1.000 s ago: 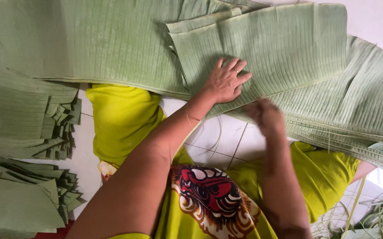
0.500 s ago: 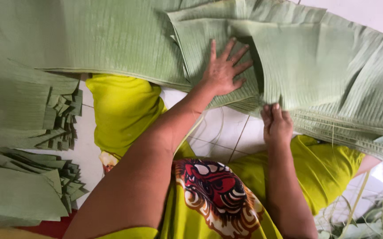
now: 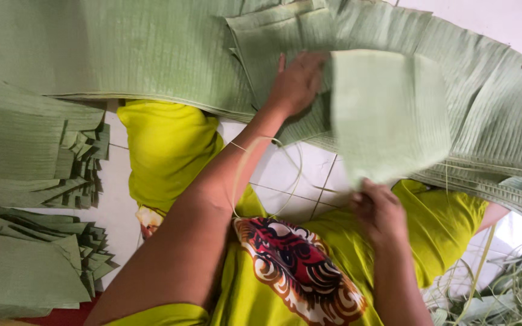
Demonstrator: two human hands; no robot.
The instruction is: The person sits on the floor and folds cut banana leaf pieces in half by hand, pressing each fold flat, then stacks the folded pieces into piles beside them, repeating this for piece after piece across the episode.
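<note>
Since half a second before, the right hand (image 3: 378,211) had lifted a cut leaf piece (image 3: 390,115) off the pile, so that it now stood up in the right centre of the frame, pale underside towards the camera, where earlier the same edge lay flat. The left hand (image 3: 297,81) had stayed pressed on the pile, only sliding slightly rightward.

The largest thing in view was the spread of banana leaves (image 3: 122,54), long ribbed green sheets running across the whole top of the frame and sloping down to the right edge. They lay layered, apparently so that one sheet could be peeled away at a time. At the left edge sat two stacks of folded leaf pieces (image 3: 25,151), one above the other, the lower one (image 3: 25,271) in the bottom left corner; their stepped corners suggested they had been sorted by size.

The left hand lay flat with fingers spread on the pile in the upper centre, seemingly to hold the lower sheets down. The right hand, lower right of centre, pinched the bottom edge of the raised piece between thumb and fingers. A thin strip of leaf fibre (image 3: 285,175) looped over the left forearm, above the white tiled floor (image 3: 297,169).
</note>
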